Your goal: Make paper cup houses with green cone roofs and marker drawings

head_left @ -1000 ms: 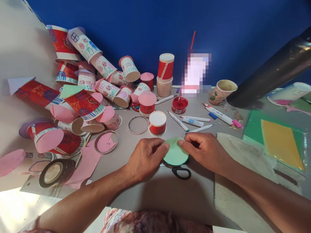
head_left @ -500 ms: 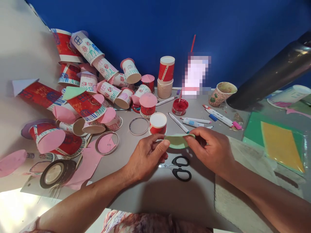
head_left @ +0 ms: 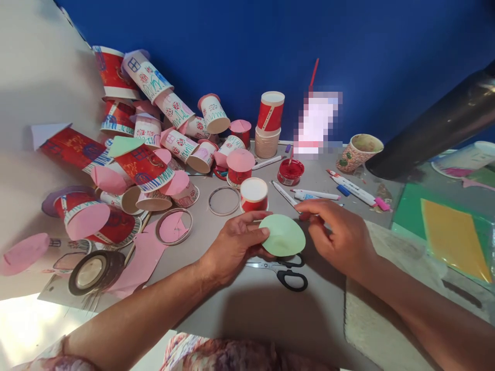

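Observation:
My left hand [head_left: 237, 242] pinches the left edge of a light green paper disc [head_left: 284, 234], with the thumb on top and the fingers beneath. The disc faces up and looks slightly dished. Just to its right is my right hand [head_left: 338, 234], holding nothing, its fingers loosely bent and apart. Black-handled scissors [head_left: 293, 281] lie on the table below the disc, partly covered by it and by my left hand. Behind my left hand stands a red and white paper cup [head_left: 254, 193], upside down.
Decorated paper cups [head_left: 147, 170] with paper roofs pile up at the left. Tape rolls [head_left: 91, 273] and pink paper scraps [head_left: 145, 260] lie nearer. Behind my hands are a red paint pot [head_left: 291, 172], markers [head_left: 359, 190] and a patterned cup [head_left: 358, 152]. Coloured sheets [head_left: 452, 234] lie at right.
The green disc has tilted from nearly edge-on to face up. My right hand has let go of it and moved slightly right; my left hand keeps its hold.

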{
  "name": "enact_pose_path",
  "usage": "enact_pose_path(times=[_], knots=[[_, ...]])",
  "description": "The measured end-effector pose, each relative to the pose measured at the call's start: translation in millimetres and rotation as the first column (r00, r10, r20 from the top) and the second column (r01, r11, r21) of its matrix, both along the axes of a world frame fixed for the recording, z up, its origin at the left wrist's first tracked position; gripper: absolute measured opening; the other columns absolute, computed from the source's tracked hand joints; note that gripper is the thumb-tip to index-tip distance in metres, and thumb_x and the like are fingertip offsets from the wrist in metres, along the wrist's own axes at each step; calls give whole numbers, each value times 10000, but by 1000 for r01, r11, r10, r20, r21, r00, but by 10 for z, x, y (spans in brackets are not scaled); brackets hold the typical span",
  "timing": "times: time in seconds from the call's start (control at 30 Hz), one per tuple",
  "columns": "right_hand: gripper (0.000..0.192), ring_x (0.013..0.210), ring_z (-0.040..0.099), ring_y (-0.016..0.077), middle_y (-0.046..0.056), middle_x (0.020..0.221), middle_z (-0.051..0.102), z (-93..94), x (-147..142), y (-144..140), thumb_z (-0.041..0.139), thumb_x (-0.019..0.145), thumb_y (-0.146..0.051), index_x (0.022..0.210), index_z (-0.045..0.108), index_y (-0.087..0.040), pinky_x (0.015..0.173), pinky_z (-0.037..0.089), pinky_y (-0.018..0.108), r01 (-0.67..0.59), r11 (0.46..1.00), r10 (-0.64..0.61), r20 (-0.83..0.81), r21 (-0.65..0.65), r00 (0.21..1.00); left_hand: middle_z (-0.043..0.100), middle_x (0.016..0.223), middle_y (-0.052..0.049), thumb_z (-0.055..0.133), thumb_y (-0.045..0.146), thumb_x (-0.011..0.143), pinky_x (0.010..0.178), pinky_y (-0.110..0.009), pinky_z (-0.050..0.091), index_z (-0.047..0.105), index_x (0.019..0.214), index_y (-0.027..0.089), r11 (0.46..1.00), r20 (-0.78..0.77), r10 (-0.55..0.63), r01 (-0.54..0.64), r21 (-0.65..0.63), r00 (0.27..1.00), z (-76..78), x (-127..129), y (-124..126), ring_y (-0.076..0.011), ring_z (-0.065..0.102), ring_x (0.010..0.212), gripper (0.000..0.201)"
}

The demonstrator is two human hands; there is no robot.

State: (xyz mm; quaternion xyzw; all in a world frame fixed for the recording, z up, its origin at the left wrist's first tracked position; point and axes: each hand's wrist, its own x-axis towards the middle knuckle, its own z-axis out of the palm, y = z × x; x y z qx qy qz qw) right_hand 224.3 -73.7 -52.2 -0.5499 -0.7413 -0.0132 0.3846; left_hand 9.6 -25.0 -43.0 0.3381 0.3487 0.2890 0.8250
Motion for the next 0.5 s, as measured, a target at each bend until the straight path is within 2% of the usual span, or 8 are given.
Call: enact_pose_path(times=[0.1,0.23,0.3,0.4,0.5], knots=[[236,702,724,160,35,906,773,44,-7,-3,515,911,-85,1008,688,-212,602,533,262,51,994,-63,-128,-92,990,764,784,-80,889,280,723,627,-259,627,657,1099,91,1000,6,-18,18,-14,1000,-22,-2,-20,-167,728,658,481],[126,723,702,161,36,947,772,126,-27,-29,610,929,-248,1000,711,-222,592,516,256,-41,964,-30,-262,-263,965,768,777,-78,917,277,694,662,-279,624,644,1065,108,999,-4,-8,7,-35,1000,-7,-13,-37,-170,729,674,491],[149,712,680,159,27,896,758,153,-27,-32,626,930,-314,1010,712,-223,600,514,255,-114,924,-26,-357,-366,934,771,784,-79,919,265,692,679,-288,620,638,1059,113,999,-5,5,-6,-38,1000,6,-18,-42,-171,730,684,486],[192,580,576,131,-15,689,658,166,-14,-16,634,927,-379,991,713,-217,524,460,239,-219,821,-82,-487,-528,870,776,798,-86,912,260,706,690,-303,617,639,1059,114,999,2,-1,1,-36,1000,21,-18,-49,-179,734,696,469],[196,552,518,116,-34,636,590,166,-3,6,662,903,-389,959,719,-210,502,423,228,-288,753,-122,-555,-592,823,782,824,-93,904,265,723,720,-317,622,648,1069,114,998,35,-36,38,-53,999,28,-13,-58,-188,747,731,456]])
